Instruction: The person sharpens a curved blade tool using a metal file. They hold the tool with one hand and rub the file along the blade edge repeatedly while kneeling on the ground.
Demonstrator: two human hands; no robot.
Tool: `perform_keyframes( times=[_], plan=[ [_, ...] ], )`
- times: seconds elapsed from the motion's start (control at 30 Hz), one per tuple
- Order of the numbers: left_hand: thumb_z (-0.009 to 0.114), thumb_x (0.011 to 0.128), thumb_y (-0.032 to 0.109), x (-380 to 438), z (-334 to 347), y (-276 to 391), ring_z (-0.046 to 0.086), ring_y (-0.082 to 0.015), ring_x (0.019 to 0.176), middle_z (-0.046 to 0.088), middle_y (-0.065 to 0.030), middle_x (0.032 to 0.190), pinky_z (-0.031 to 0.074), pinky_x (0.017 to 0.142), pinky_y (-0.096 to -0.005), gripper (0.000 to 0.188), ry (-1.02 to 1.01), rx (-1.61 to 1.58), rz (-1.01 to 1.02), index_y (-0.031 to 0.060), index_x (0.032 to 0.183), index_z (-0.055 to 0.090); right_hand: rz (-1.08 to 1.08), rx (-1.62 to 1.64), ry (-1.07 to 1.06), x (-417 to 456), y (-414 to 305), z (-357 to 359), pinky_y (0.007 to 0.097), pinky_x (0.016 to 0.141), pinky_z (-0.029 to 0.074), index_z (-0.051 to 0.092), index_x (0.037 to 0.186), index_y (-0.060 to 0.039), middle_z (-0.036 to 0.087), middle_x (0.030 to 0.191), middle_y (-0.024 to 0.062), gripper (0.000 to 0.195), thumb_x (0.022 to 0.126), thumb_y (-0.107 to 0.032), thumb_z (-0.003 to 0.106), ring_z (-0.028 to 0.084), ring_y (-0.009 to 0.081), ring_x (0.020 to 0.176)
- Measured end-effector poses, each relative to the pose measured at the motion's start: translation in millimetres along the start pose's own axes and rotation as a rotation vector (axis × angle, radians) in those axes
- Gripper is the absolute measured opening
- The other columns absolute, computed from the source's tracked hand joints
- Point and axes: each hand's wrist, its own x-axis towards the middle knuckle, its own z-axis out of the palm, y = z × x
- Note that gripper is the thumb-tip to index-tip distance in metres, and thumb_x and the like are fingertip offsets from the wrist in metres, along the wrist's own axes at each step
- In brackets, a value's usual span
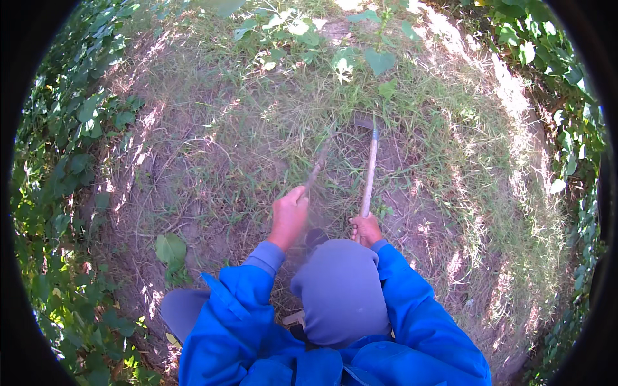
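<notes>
My left hand [290, 212] grips a thin wooden stick [317, 170], whose far end is blurred and reaches up into the grass. In my right hand [365, 228] is the lower end of a long wooden handle [370, 176] belonging to a sickle or small hoe. Its dark metal blade [363, 122] points left from a blue collar [374, 135] and lies low among the green grass [338, 149]. The stick's tip is a little left of the blade; whether it touches the ground I cannot tell.
Dense leafy vines [53, 202] line the left side, and more foliage [569, 144] borders the right. Broad-leaved plants [379, 60] grow ahead. A large green leaf [170, 248] is at lower left. My bent knee [343, 289] rises between my arms.
</notes>
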Motion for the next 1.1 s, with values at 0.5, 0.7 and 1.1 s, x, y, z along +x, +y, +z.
perform_keyframes(
  times=[0.5, 0.7, 1.1],
  plan=[
    [0.064, 0.087, 0.012, -103.8, -82.1, 0.0, 0.072, -0.0202, 0.081, 0.073, -0.0199, 0.096, 0.055, 0.075, -0.0328, 0.030, -0.160, 0.013, 0.010, 0.0011, 0.115, 0.069, 0.009, -0.148, 0.068, -151.8, 68.2, -103.7, 0.0310, 0.035, 0.044, 0.046, 0.097, -0.0047, 0.051, 0.063, 0.0044, 0.024, 0.081, 0.002, 0.062, 0.051, 0.0156, 0.043],
    [0.065, 0.088, 0.012, -119.1, -85.8, -9.4, 0.071, -0.0195, 0.089, 0.074, -0.0166, 0.101, 0.054, 0.081, -0.0309, 0.030, -0.145, -0.019, 0.011, 0.0002, 0.116, 0.069, 0.030, -0.047, 0.045, -167.4, 70.3, -96.3, 0.0312, 0.036, 0.045, 0.046, 0.094, -0.0072, 0.053, 0.064, 0.0050, 0.023, 0.082, 0.002, 0.063, 0.051, 0.0159, 0.044],
    [0.066, 0.088, 0.011, -29.6, -10.1, -19.5, 0.068, -0.0179, 0.083, 0.074, -0.0156, 0.097, 0.053, 0.078, -0.0320, 0.032, 0.030, 0.027, 0.107, -0.0018, 0.117, 0.068, -0.182, 0.168, 0.111, -57.3, 1.8, -60.2, 0.0327, 0.038, 0.046, 0.042, 0.096, -0.0093, 0.050, 0.067, 0.0041, 0.026, 0.084, -0.001, 0.062, 0.050, 0.0158, 0.045]
  ],
)
